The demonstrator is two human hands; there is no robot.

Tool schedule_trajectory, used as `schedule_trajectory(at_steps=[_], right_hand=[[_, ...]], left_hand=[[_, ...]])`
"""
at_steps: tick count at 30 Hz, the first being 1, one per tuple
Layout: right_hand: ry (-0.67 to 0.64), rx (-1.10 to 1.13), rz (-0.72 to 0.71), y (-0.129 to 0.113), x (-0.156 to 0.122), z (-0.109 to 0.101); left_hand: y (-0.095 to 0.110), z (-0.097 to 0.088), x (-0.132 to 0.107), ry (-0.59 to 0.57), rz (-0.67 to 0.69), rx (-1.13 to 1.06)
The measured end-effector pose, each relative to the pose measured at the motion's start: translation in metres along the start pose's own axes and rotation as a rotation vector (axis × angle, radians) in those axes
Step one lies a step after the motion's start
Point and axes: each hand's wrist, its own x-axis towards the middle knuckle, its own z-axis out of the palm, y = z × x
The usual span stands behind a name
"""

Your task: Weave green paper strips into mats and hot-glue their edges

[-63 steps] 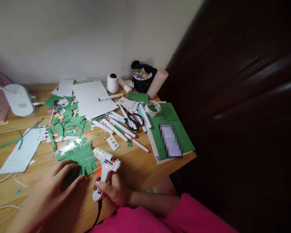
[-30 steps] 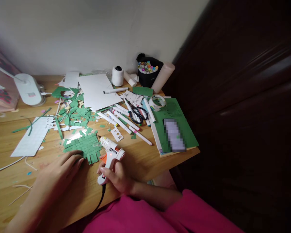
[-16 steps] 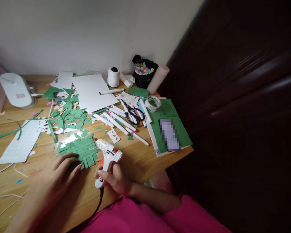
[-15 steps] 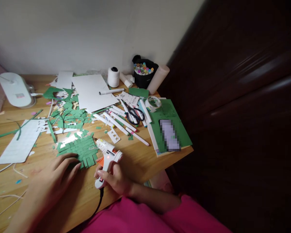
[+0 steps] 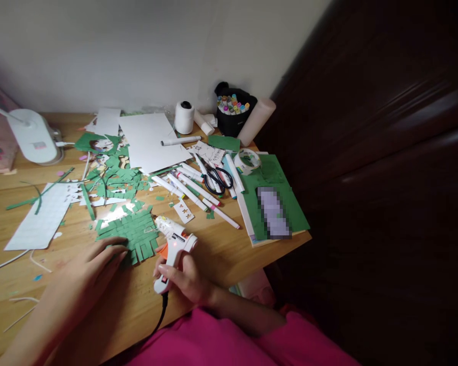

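A woven mat of green paper strips point(image 5: 137, 231) lies flat on the desk. My left hand point(image 5: 95, 264) rests at its near left edge, fingers stretched over the strips and the thumb close beside them. My right hand point(image 5: 189, 277) is wrapped round the handle of a white hot glue gun point(image 5: 175, 241) with an orange trigger. Its nozzle is by the mat's upper right edge, and a fine thread of glue seems to hang there. A red light glows on the gun's body, and a black cord runs down from the handle.
Markers point(image 5: 193, 190), black-handled scissors point(image 5: 217, 180) and a tape roll point(image 5: 248, 158) lie beyond the gun. Green paper scraps point(image 5: 118, 180) and white sheets point(image 5: 148, 137) cover the back left. A thread spool point(image 5: 184, 118), marker holder point(image 5: 232, 119) and lamp base point(image 5: 34, 137) stand along the wall.
The whole view has shifted slightly, so things sit a little further right. My left fingers have drawn a bit closer to the thumb. The glue gun stays by the mat's edge.
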Motion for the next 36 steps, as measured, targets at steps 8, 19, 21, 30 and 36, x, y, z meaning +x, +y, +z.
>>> schedule_trajectory(at_steps=[8,19,21,30,36], right_hand=[[0.043,0.026,0.0,-0.01,-0.006,0.002],[0.059,-0.074,0.027,-0.005,-0.021,-0.003],[0.093,-0.124,0.05,-0.004,-0.026,-0.003],[0.105,-0.281,0.047,0.004,-0.038,-0.001],[0.123,-0.329,0.046,0.003,-0.039,0.0]], left_hand=[[-0.008,-0.007,0.008,-0.042,0.079,-0.053],[0.004,-0.007,0.015,-0.042,-0.081,-0.229],[0.007,-0.008,0.013,-0.03,-0.091,-0.253],[0.031,-0.009,0.008,-0.009,-0.102,-0.021],[0.041,0.0,0.012,-0.016,-0.113,0.119]])
